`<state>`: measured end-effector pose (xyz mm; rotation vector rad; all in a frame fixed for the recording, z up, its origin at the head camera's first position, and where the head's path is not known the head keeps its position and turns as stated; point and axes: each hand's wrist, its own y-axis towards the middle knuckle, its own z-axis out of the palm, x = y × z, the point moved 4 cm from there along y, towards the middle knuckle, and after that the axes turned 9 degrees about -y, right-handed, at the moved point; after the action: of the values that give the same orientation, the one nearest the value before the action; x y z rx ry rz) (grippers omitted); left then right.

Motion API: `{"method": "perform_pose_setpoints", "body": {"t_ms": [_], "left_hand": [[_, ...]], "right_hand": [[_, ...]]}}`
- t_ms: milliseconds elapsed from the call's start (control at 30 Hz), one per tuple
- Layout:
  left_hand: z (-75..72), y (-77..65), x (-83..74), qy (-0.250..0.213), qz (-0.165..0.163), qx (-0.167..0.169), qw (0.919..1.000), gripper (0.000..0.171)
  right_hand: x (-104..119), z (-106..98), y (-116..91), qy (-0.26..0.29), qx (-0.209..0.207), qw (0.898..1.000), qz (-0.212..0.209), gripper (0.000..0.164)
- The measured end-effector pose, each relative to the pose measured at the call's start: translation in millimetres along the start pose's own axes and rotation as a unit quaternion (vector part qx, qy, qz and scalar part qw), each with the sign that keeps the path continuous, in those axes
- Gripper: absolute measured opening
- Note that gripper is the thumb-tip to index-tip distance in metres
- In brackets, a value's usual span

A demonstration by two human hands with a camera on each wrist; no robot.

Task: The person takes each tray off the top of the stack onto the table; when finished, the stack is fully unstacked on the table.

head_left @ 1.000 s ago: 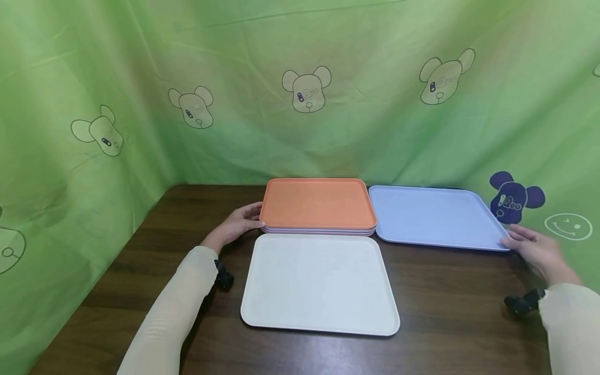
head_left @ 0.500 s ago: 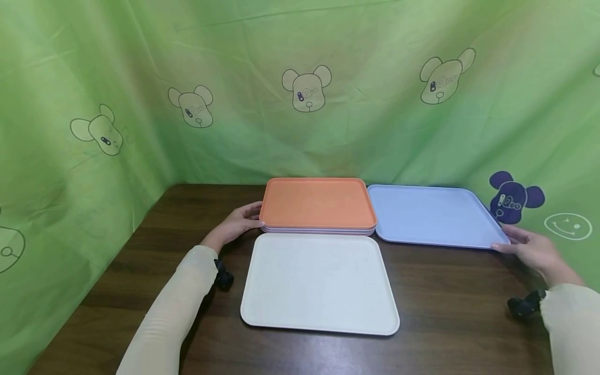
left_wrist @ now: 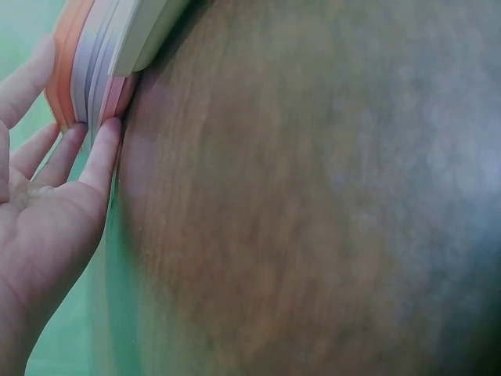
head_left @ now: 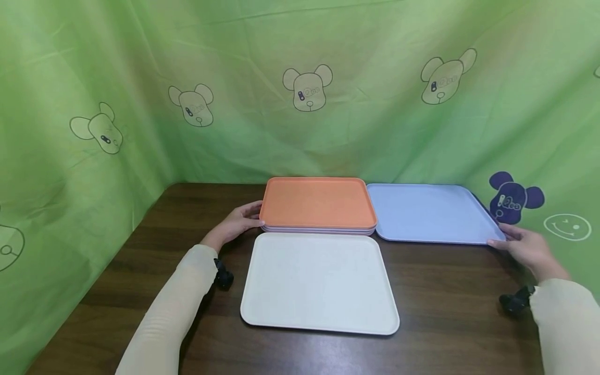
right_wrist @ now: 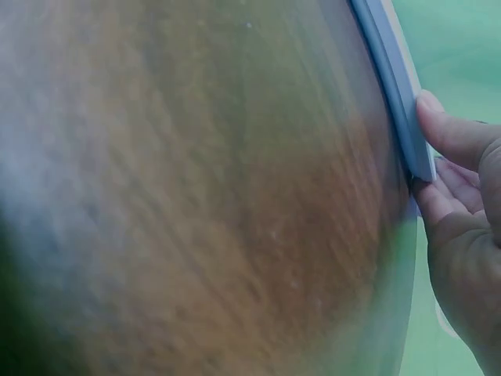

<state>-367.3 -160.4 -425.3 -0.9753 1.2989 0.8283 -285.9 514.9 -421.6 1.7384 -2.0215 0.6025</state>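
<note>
R hand (head_left: 528,251) pinches the near R corner of the blue tray (head_left: 431,212), thumb on top, fingers under; tray's on the bench (head_left: 445,302), just R of the tray stack (head_left: 319,227), can't tell if they touch; L hand (head_left: 236,225) has fingers spread, tips against the stack's L side; orange tray (head_left: 319,202) on top, w/ pale purple layers (left_wrist: 84,70) beneath; white tray (head_left: 320,284) lies flat just in front; green cloth (head_left: 234,140) w/ bear heads (head_left: 194,107) hangs behind.
</note>
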Motion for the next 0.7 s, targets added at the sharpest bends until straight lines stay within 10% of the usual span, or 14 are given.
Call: {"method": "perform_pose_setpoints", "body": {"t_ms": [700], "left_hand": [[1.5, -0.6, 0.2, -0.005, 0.007, 0.001, 1.0, 0.068]], "right_hand": [[22.1, -2.0, 1.8, 0.031, -0.071, 0.997, -0.008, 0.082]]}}
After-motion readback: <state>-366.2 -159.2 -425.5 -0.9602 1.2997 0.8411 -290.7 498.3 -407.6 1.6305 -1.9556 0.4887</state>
